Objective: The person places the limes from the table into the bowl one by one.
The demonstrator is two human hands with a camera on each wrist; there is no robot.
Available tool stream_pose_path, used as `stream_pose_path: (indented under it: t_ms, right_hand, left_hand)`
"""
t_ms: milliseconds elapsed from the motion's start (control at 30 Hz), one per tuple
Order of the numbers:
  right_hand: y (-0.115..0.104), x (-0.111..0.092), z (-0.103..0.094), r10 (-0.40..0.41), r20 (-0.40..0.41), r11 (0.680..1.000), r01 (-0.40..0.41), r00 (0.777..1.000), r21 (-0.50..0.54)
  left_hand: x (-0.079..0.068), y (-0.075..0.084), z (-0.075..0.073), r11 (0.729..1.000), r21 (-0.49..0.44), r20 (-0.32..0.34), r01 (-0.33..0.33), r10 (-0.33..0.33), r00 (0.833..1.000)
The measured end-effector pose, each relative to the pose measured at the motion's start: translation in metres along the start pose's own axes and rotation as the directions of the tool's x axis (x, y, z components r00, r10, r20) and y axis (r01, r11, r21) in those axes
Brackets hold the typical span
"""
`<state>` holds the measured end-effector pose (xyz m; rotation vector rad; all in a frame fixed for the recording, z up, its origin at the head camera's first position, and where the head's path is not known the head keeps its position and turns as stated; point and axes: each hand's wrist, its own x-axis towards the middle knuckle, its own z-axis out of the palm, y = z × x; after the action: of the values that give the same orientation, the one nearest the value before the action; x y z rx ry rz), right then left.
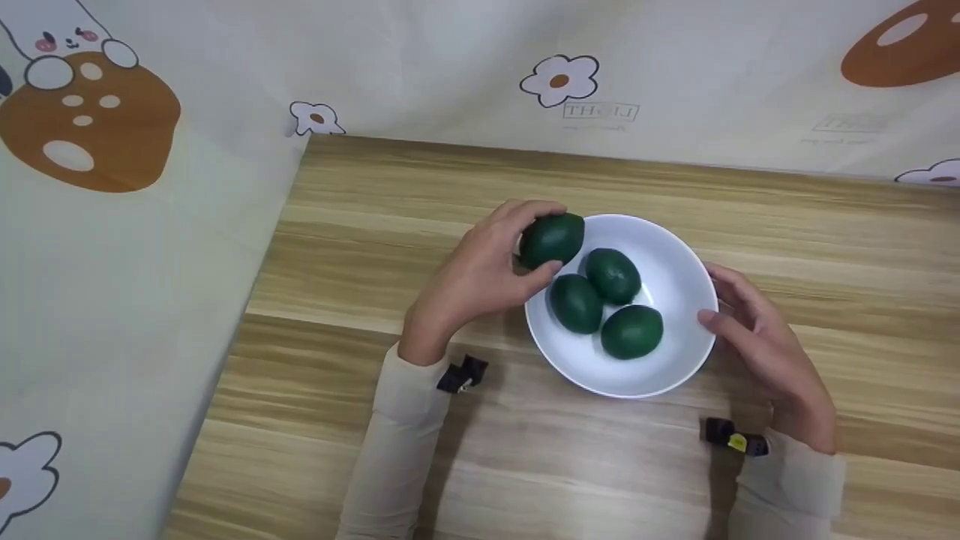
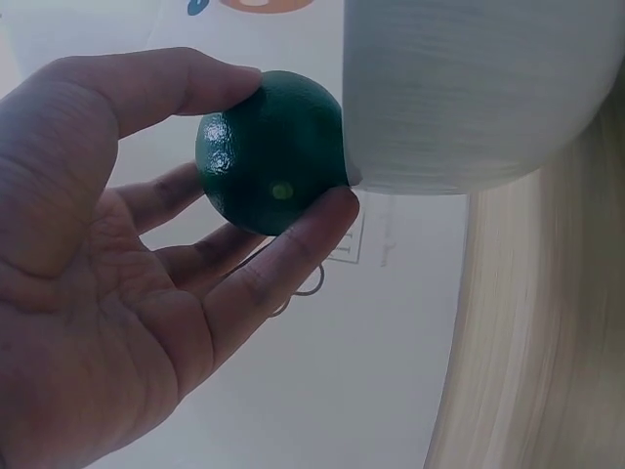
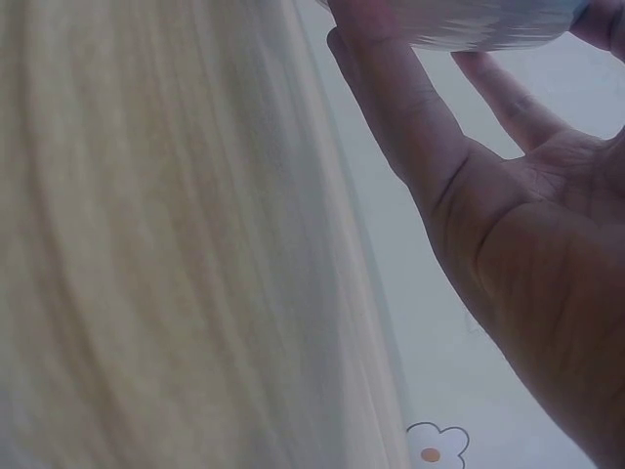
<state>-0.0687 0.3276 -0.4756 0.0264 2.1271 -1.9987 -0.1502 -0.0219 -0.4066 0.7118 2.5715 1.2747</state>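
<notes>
My left hand (image 1: 484,262) holds a dark green, glossy avocado (image 1: 553,240) between thumb and fingers at the left rim of a white bowl (image 1: 682,300). In the left wrist view, the avocado (image 2: 269,151) shows a pale round spot, and the bowl's outer wall (image 2: 469,98) is right beside it. Three more avocados (image 1: 631,331) lie close together inside the bowl. My right hand (image 1: 765,341) grips the bowl's right side, thumb at the rim and fingers around the outside. Only the bowl's underside (image 3: 498,34) shows in the right wrist view.
The bowl stands on a wood-grain table (image 1: 315,420). A pale cloth (image 1: 420,67) printed with flowers and brown shapes hangs behind the table and lies along its left edge. Small dark devices (image 1: 463,373) sit at both wrists.
</notes>
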Motion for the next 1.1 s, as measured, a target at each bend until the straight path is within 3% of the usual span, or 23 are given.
stream_pose_path:
  t_ms: [367,767,1100]
  right_hand:
    - [-0.0001,0.0001,-0.0011,0.02,0.002,0.999,-0.02,1.0,-0.047]
    - [0.0012,0.0004,-0.0003,-0.019,0.017,0.999,0.018,1.0,0.034]
    - [0.0005,0.0005,0.0002,-0.007,0.016,1.0,0.007,1.0,0.021]
  left_hand:
    - [-0.001,0.0016,-0.0014,1.0,-0.017,0.012,-0.001,0.001,1.0]
    - [-0.0016,0.0054,0.0014,0.999,-0.026,0.013,-0.047,0.047,0.999]
    - [-0.0007,0.0077,0.0069,0.995,-0.074,0.042,-0.068,0.071,0.997]
